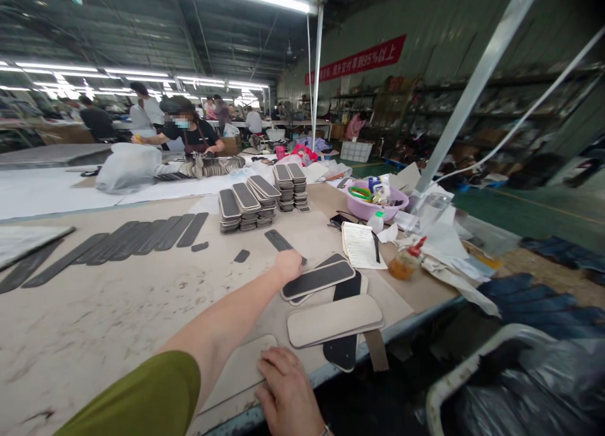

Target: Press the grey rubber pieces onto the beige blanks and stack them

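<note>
My left hand (pixel 288 266), at the end of a green sleeve, is closed on the near end of a dark strip (pixel 278 239); its fingertips are mostly hidden. Close to the table's front edge, my right hand (pixel 289 389) has its fingers together and bent at the edge of a beige panel (pixel 246 367) lying flat. Between the hands and to the right lie a dark panel with a pale border (pixel 319 280) and beige rounded panels (pixel 333 317), overlapping black pieces (pixel 341 353).
Stacks of bordered panels (pixel 246 198) stand beyond my left hand. Dark strips (pixel 142 237) lie in a row at left. An open notebook (pixel 362 244), an amber bottle (pixel 404 264) and a purple basin (pixel 373 208) are at right. A masked person (pixel 189 130) works across the table.
</note>
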